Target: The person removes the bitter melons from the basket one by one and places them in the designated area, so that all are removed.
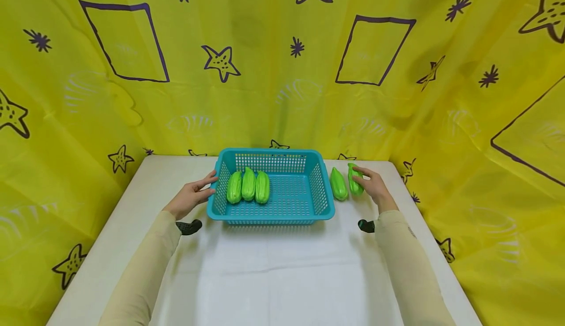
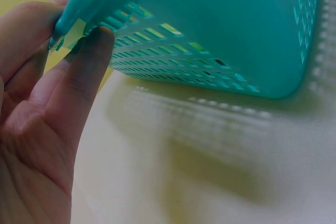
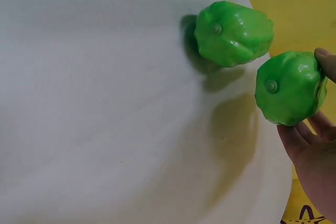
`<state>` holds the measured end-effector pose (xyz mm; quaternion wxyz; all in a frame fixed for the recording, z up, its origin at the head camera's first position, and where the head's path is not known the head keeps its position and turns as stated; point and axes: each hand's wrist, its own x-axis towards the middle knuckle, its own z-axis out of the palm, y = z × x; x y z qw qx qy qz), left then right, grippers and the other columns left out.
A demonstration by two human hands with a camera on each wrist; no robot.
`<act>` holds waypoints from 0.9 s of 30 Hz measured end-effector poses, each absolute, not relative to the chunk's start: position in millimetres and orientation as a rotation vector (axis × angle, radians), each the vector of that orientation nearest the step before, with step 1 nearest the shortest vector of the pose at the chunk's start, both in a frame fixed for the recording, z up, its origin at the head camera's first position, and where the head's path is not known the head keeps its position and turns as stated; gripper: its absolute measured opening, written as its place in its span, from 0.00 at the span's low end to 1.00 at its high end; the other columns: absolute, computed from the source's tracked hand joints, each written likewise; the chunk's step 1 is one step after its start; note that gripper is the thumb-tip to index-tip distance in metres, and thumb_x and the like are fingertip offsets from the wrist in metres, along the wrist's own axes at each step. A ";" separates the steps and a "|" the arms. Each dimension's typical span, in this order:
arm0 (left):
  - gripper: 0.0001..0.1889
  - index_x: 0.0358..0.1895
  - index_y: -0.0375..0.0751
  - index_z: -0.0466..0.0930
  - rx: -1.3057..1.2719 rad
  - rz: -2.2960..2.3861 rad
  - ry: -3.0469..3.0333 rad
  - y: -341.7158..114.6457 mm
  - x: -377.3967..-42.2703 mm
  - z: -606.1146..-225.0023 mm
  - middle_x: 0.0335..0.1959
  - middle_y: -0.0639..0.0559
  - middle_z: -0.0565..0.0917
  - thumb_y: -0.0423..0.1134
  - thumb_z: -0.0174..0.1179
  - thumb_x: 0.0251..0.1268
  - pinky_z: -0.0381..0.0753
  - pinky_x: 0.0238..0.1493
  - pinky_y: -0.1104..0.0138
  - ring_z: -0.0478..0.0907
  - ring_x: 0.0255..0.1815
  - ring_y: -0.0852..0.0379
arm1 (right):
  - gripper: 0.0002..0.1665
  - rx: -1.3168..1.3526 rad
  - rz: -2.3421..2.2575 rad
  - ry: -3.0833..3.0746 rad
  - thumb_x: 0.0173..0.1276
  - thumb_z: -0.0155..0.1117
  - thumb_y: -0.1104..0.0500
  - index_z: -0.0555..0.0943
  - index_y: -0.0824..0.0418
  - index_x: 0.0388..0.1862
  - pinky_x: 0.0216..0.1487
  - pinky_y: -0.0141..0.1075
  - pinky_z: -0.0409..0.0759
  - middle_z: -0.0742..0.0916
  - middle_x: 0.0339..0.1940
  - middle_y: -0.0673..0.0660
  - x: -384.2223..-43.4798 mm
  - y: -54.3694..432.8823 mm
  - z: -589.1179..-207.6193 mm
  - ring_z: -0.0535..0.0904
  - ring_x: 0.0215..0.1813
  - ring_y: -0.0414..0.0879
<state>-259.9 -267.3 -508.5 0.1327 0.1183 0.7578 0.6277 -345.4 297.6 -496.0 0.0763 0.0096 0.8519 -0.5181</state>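
In the head view, a turquoise plastic basket (image 1: 273,216) with lattice walls stands on the white table. Three glossy green bitter melons (image 1: 248,185) lie side by side in its left half. My left hand (image 1: 190,198) holds the basket's left rim, fingers on either side of the edge in the left wrist view. Right of the basket, my right hand (image 1: 372,186) grips a ridged bitter melon (image 3: 289,88) between thumb and fingers. Its stem end faces the right wrist camera. Another bitter melon (image 1: 338,185) lies on the table between that hand and the basket.
The white table (image 1: 273,272) extends toward me in front of the basket. A yellow curtain (image 1: 256,110) with dark star and frame drawings hangs behind the table and along both sides. Dark wrist-worn pieces (image 1: 190,227) show below both hands.
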 end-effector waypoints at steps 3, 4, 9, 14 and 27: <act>0.31 0.75 0.40 0.60 0.350 1.817 2.203 -267.5 -258.9 -508.0 0.80 0.58 0.48 0.44 0.56 0.74 0.69 0.67 0.58 0.46 0.78 0.47 | 0.31 0.057 -1.527 2.548 0.75 0.57 0.57 0.65 0.60 0.74 0.75 0.57 0.50 0.59 0.78 0.66 -346.1 298.7 -500.0 0.49 0.77 0.63; 0.31 0.75 0.40 0.60 0.353 1.815 2.204 -267.6 -258.5 -507.7 0.80 0.58 0.48 0.44 0.55 0.74 0.69 0.67 0.58 0.46 0.78 0.47 | 0.31 0.069 -1.521 2.543 0.76 0.57 0.57 0.65 0.60 0.75 0.76 0.57 0.50 0.59 0.78 0.66 -346.3 298.9 -501.5 0.48 0.78 0.63; 0.31 0.75 0.40 0.59 0.359 1.813 2.204 -267.4 -257.7 -506.8 0.80 0.58 0.47 0.44 0.55 0.74 0.68 0.68 0.57 0.45 0.78 0.47 | 0.31 0.120 -1.470 2.533 0.76 0.56 0.56 0.65 0.59 0.75 0.76 0.58 0.48 0.57 0.78 0.66 -346.7 300.2 -509.0 0.46 0.78 0.63; 0.31 0.75 0.40 0.60 0.358 1.810 2.206 -267.6 -257.9 -507.4 0.80 0.58 0.48 0.44 0.55 0.74 0.67 0.68 0.55 0.45 0.78 0.47 | 0.30 0.139 -1.439 2.533 0.76 0.56 0.55 0.66 0.58 0.74 0.76 0.59 0.46 0.56 0.79 0.66 -346.6 301.4 -514.8 0.44 0.78 0.64; 0.31 0.75 0.41 0.59 0.365 1.802 2.219 -267.2 -257.4 -506.8 0.80 0.59 0.48 0.44 0.55 0.74 0.63 0.70 0.50 0.47 0.78 0.45 | 0.30 0.165 -1.444 2.528 0.77 0.55 0.56 0.65 0.57 0.75 0.76 0.59 0.44 0.56 0.79 0.65 -346.5 297.5 -521.7 0.43 0.78 0.63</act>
